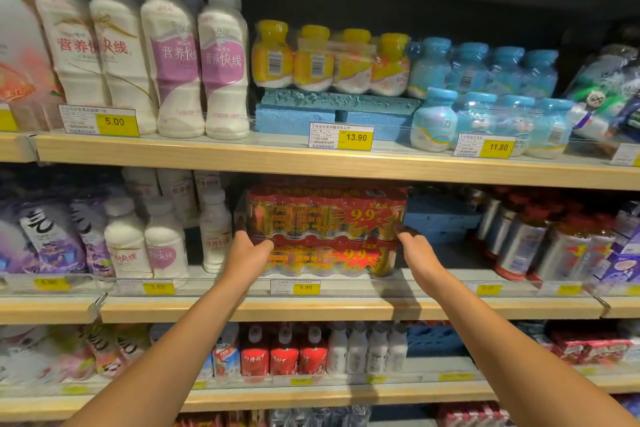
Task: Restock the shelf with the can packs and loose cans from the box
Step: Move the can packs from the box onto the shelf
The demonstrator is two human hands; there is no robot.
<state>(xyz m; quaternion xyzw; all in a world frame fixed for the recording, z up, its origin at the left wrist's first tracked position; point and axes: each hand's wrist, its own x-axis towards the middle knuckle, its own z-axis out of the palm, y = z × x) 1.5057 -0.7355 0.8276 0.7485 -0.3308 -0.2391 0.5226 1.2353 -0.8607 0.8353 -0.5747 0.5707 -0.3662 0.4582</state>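
Two red and gold shrink-wrapped can packs are stacked on the middle shelf [433, 308]. The upper can pack [325, 213] rests on the lower can pack [329, 258], both marked 9.9. My left hand [247, 250] grips the left end of the upper pack, thumb on its front lower edge. My right hand [415, 246] holds the pack's right end, fingers wrapped behind the corner. The box and loose cans are out of view.
White milk bottles [214, 236] stand just left of the packs. Blue foam blocks [440, 218] lie to the right, then red-capped bottles [519, 239]. The upper shelf board [311, 159] hangs close above the top pack. A clear price rail [304, 286] runs along the shelf front.
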